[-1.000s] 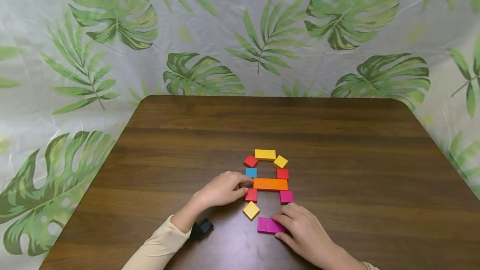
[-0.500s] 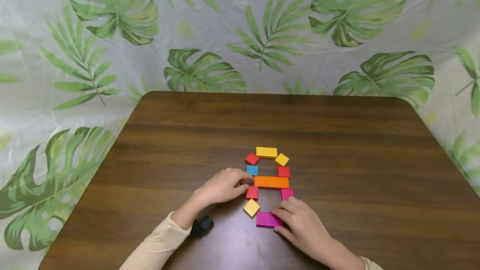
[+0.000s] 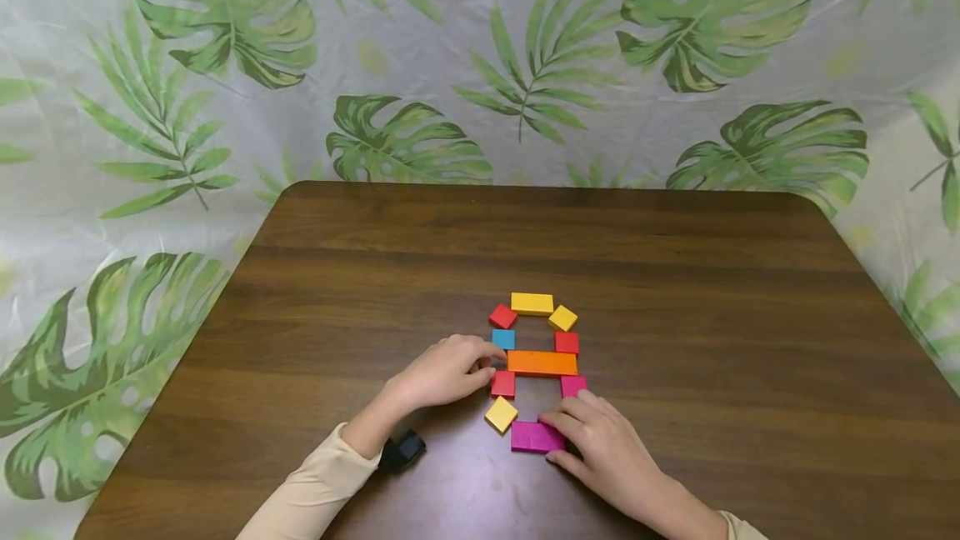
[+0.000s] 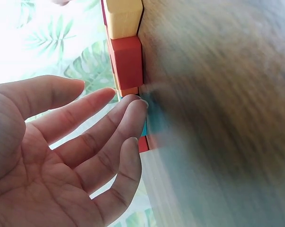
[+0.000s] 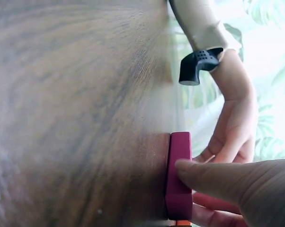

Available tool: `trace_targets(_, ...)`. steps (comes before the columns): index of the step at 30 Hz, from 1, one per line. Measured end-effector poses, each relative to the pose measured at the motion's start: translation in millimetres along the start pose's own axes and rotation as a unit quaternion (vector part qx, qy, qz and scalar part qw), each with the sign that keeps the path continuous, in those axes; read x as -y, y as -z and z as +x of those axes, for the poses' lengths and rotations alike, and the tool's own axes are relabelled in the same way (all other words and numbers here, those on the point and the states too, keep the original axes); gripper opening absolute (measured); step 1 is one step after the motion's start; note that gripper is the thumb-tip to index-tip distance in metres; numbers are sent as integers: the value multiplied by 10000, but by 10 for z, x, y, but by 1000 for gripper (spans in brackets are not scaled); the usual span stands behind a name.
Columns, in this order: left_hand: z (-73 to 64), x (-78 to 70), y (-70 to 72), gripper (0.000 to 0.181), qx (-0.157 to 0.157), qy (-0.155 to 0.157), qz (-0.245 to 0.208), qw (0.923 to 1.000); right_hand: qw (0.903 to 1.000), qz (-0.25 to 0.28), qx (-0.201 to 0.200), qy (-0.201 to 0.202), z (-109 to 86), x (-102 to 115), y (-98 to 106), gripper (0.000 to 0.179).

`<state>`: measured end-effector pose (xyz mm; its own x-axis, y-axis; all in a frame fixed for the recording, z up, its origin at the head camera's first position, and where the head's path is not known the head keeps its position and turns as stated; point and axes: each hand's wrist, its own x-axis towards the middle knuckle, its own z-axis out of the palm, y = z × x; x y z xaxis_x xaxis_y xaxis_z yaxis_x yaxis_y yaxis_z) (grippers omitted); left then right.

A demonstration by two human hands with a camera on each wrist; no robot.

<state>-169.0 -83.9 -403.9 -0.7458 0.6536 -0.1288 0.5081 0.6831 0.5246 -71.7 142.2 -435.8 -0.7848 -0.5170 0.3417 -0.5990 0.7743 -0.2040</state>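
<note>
My right hand point(image 3: 606, 458) pinches the right end of a flat magenta rectangular block point(image 3: 531, 437) lying on the table. In the right wrist view its thumb point(image 5: 204, 175) presses the block's near side. Loosely bent and holding nothing, my left hand point(image 3: 442, 373) rests by the left end of the long orange block point(image 3: 542, 363). Beside its fingertips are a blue square block point(image 3: 503, 339) and a red square block point(image 3: 502, 384). A pale yellow square block point(image 3: 501, 415) sits turned cornerwise up and left of the magenta rectangle. Behind the right fingers, a magenta square block point(image 3: 573, 386) is partly covered.
Farther back, a yellow rectangular block point(image 3: 532, 304) tops the outline, flanked by a tilted red block point(image 3: 503, 317) and a tilted yellow block point(image 3: 563, 318). Another red block point(image 3: 566, 342) stands on the right side. A black wrist camera point(image 3: 405, 448) hangs under the left wrist.
My right hand has slid the magenta rectangular block slightly away from me and left, closer to the pale yellow block. The left hand stays by the orange block's end.
</note>
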Motion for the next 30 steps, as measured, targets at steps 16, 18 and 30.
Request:
trace_targets(16, -26, 1, -7, 26, -29, -42, 2, 10000, 9994, 51, -276, 185, -17, -31, 38, 52)
trace_targets(18, -32, 2, -7, 26, -17, -41, 0, 10000, 9992, 82, -326, 220, -15, -29, 33, 52)
trace_targets(30, -42, 8, -18, 26, -63, -44, 58, 10000, 9983, 201, -489, 260, 0, -40, 6, 54)
